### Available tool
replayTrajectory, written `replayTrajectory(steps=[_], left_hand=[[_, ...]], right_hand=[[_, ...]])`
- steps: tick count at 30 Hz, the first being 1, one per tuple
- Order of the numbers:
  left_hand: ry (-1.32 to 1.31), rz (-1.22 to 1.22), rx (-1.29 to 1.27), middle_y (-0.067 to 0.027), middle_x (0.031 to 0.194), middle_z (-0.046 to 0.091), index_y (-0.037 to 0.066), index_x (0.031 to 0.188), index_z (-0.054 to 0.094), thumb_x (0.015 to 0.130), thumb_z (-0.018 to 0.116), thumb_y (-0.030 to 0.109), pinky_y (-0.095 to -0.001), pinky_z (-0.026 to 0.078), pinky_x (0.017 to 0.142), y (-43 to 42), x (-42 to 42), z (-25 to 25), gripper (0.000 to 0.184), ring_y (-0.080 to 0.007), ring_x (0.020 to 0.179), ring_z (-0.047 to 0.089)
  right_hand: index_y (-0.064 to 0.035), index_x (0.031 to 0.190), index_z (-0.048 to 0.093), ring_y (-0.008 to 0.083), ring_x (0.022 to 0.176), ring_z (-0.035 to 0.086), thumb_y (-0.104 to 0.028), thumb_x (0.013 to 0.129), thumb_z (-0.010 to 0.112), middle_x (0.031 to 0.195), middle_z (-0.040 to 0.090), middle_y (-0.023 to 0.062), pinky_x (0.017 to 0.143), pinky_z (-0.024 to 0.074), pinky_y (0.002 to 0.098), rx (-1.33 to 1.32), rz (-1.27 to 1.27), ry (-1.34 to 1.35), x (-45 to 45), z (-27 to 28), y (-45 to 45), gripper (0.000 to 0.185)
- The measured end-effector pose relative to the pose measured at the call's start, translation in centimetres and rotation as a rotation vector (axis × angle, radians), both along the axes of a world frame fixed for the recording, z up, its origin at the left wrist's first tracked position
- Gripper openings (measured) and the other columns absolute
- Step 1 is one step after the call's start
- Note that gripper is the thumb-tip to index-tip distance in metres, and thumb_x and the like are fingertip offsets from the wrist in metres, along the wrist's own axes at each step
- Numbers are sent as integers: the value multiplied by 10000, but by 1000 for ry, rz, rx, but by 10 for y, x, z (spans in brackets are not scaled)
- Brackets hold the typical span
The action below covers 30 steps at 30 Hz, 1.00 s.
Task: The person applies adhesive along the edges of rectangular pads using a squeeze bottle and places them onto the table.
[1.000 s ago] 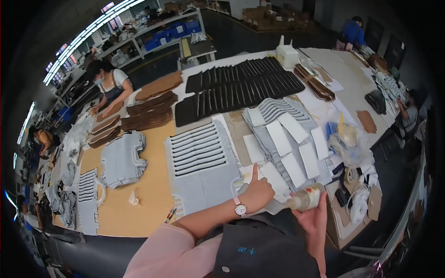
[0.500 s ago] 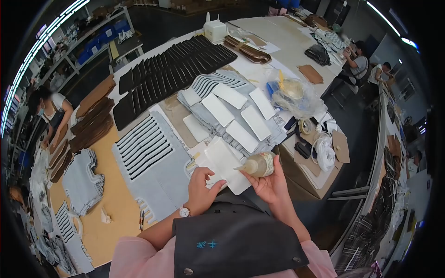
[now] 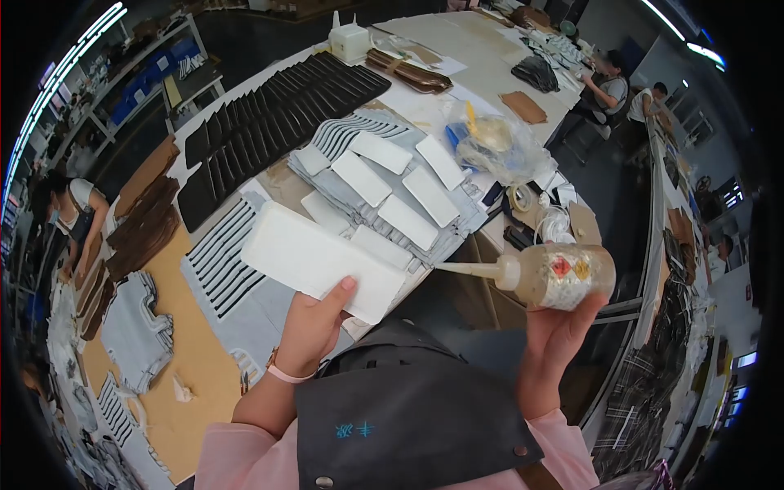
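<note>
My left hand [image 3: 314, 327] grips a white rectangular panel [image 3: 322, 260] by its lower edge, thumb on top, holding it tilted over the table. In my right hand [image 3: 559, 327] lies a translucent squeeze bottle [image 3: 567, 276] with red and yellow labels; its long thin nozzle points left, near the panel's right end. Behind the panel, several smaller white panels [image 3: 362, 180] rest on a stack of grey pieces [image 3: 392, 129]. A grey piece with dark-edged strips [image 3: 224, 261] is partly covered by the held panel.
Rows of black strips [image 3: 269, 122] and brown pieces [image 3: 145, 229] lie at the back left. Grey pieces [image 3: 135, 327] sit on a tan board [image 3: 208, 367]. A plastic bag [image 3: 506, 147] and tape roll [image 3: 521, 198] are right. Co-workers sit left [image 3: 77, 204] and right [image 3: 608, 90].
My left hand has taken hold of the white panel and raised it from the table. The bottle in my right hand has moved up and right, closer to the camera.
</note>
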<state>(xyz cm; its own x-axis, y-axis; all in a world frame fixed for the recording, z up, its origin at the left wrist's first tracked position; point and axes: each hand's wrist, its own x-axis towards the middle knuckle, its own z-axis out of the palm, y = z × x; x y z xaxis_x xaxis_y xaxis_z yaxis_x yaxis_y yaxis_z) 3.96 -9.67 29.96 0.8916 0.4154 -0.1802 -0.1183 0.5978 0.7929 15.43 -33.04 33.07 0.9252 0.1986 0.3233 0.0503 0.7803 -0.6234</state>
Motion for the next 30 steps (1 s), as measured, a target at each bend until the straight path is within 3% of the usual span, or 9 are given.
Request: replayTrajectory(steps=[1, 5, 20, 30], left_hand=[[2, 13, 40, -110, 1076, 545, -42, 1143, 456, 851, 553, 88, -299, 468, 809, 0, -4, 4, 334, -179, 965, 549], [3, 35, 162, -91, 1052, 554, -37, 1114, 486, 849, 561, 87, -265, 436, 808, -3, -11, 17, 302, -145, 950, 535], [-60, 42, 37, -88, 1064, 539, -17, 1154, 452, 855, 545, 85, -289, 443, 819, -5, -19, 36, 330, -163, 974, 529], [-86, 34, 7, -107, 1089, 523, -21, 1165, 428, 866, 524, 95, -313, 475, 789, -5, -20, 37, 335, -194, 984, 540]], right_hand=[[-29, 1273, 295, 314, 1156, 433, -537, 775, 529, 1224, 447, 161, 970, 369, 478, -114, -172, -28, -6, 0, -1, 749], [-63, 1251, 254, 316, 1103, 470, -609, 557, 695, 1171, 431, 231, 930, 383, 538, -345, -243, -126, -24, 9, 6, 988], [-91, 1266, 219, 361, 1075, 485, -587, 568, 698, 1181, 432, 223, 922, 390, 524, -356, -236, -182, -36, 11, 17, 982], [-72, 1279, 224, 332, 1104, 469, -585, 629, 660, 1206, 412, 220, 941, 369, 530, -322, -208, -177, -34, 3, 18, 936]])
